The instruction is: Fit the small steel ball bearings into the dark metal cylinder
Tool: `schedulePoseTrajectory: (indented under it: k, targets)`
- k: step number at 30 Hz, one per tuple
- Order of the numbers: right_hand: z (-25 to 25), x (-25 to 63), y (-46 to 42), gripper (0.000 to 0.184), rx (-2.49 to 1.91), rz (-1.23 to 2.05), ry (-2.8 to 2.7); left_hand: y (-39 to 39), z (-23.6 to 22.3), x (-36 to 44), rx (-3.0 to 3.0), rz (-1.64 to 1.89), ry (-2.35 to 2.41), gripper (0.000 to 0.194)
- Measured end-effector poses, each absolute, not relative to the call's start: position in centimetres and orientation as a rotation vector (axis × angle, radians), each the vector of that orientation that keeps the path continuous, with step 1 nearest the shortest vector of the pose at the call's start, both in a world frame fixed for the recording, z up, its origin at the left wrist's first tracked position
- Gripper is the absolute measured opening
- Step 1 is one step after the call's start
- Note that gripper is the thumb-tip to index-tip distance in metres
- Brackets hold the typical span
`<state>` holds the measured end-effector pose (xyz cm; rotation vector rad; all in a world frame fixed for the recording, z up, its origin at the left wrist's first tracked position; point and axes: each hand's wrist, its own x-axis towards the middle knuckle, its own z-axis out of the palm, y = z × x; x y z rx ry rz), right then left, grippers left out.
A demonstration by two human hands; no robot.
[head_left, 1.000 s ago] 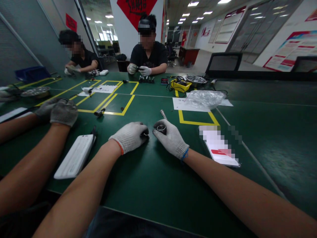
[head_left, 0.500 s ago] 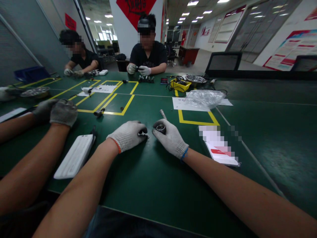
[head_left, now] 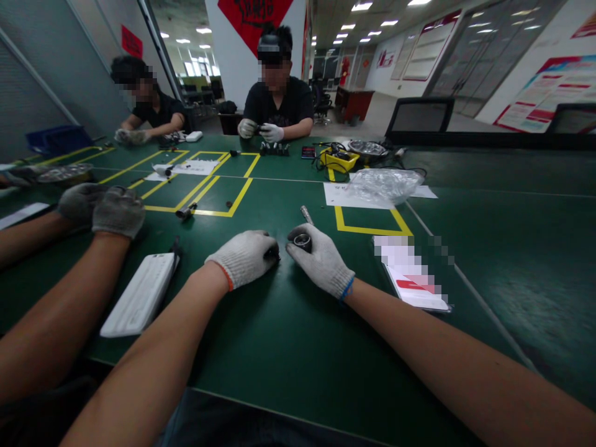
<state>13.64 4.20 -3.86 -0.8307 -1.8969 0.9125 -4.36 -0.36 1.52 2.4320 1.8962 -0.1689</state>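
Both my hands wear white knit gloves and rest on the green table (head_left: 288, 335). My left hand (head_left: 244, 256) is curled into a fist around a small dark part that barely shows at its fingertips. My right hand (head_left: 319, 261) is closed on a small dark ring-shaped part (head_left: 303, 240), held at its thumb side. The two hands almost touch. A short metal cylinder (head_left: 307, 215) lies on the table just beyond them.
A white flat device (head_left: 139, 295) lies to my left, a card or booklet (head_left: 412, 279) to my right. A co-worker's gloved hands (head_left: 105, 208) rest at the left. Two people sit across. Yellow tape outlines (head_left: 212, 192), a plastic bag (head_left: 384, 185) and a yellow tool (head_left: 339, 160) lie farther off.
My left hand's fingers have shifted slightly around the small part. My right hand has stayed put. The co-worker's hands at left have edged a little leftward.
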Motion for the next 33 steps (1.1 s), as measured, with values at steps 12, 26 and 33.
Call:
schedulePoseTrajectory:
  k: [12, 26, 33]
  targets:
    - [-4.04, 13.63, 4.28, 0.012, -0.847, 0.918, -1.896, -0.12, 1.23, -4.09, 2.426, -0.197, 1.901, 0.029]
    - [-3.98, 13.64, 4.21, 0.011, -0.848, 0.902, -1.893, -0.21, 1.31, -4.04, 2.425, -0.189, 1.892, 0.027]
    - [-3.90, 13.62, 4.12, 0.010, -0.851, 0.902, -1.889, -0.28, 1.31, -3.96, 2.410, -0.175, 1.882, 0.026]
